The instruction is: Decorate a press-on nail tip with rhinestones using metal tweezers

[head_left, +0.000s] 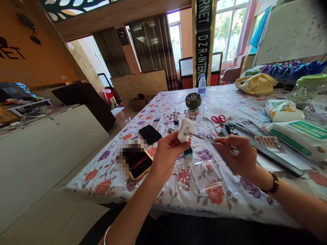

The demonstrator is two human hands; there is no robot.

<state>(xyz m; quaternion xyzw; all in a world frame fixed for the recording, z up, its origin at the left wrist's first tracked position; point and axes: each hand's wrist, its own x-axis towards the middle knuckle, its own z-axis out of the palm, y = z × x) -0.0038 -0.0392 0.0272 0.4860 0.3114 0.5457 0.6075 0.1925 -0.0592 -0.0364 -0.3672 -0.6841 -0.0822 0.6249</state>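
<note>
Pinching white pad [185, 129] in left hand [167, 153], right hand [238, 157] closed on tweezers [201, 137], tip detail too small.

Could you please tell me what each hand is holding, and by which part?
Left hand pinches a white pad by its lower edge; right hand grips a thin metal tool at its rear end.

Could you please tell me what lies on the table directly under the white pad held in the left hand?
Below the white pad in the left hand, a small green object stands on the floral tablecloth. The hand covers its left side.
</note>
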